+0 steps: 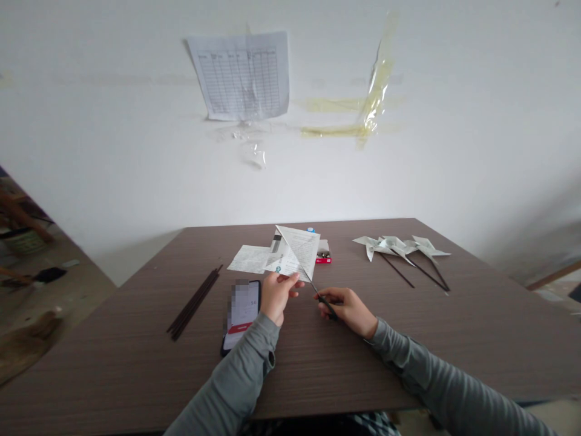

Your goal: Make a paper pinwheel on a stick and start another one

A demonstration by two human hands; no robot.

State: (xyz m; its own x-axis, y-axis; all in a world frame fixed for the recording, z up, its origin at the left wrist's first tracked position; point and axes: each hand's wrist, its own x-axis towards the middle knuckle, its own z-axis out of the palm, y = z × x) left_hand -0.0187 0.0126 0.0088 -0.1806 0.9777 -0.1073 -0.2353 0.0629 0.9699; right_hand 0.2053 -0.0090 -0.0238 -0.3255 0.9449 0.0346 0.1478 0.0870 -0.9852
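Observation:
My left hand point(278, 297) pinches the lower edge of a square of printed paper point(299, 248), lifted above the table and marked by a diagonal line. In my right hand point(347, 307) is a pair of dark-handled scissors point(327, 307), whose narrow blades point up at the paper's lower right corner. How far the blades part is too small to tell. Behind the held square, another sheet of printed paper point(247, 259) lies flat. A small red box point(324, 260) with little metal pieces in it is partly hidden by the held square.
A phone point(240, 315) lies beside my left forearm. Several thin dark sticks point(194, 304) rest on the left. Paper pinwheels point(399, 245) on dark sticks lie at the right. Behind the table point(354, 375) rises a wall with a taped sheet point(245, 75).

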